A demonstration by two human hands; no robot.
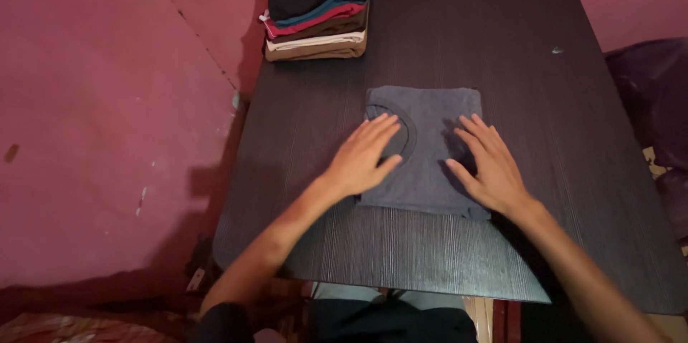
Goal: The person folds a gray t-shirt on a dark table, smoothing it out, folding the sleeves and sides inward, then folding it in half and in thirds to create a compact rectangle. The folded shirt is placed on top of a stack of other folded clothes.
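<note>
Pressing both palms flat on a folded grey shirt (423, 153), I look down at a dark wooden table (516, 63). My left hand (362, 156) lies open over the shirt's left half, fingers spread across the round collar. My right hand (487, 164) lies open on the right half. Neither hand grasps anything; both simply rest on the cloth. The shirt sits near the middle of the table, a neat rectangle, its near edge slightly uneven at the right corner. At the table's far left corner stands a stack of folded clothes (319, 17) in dark, teal, red, brown and tan layers, well apart from my hands. A pink wall (93, 99) rises on the left. I judge that sliding my palms could drag the top layer and wrinkle or skew the fold, since nothing pins the fabric underneath. Lifting carelessly from that loose corner might let the layers fall open.
</note>
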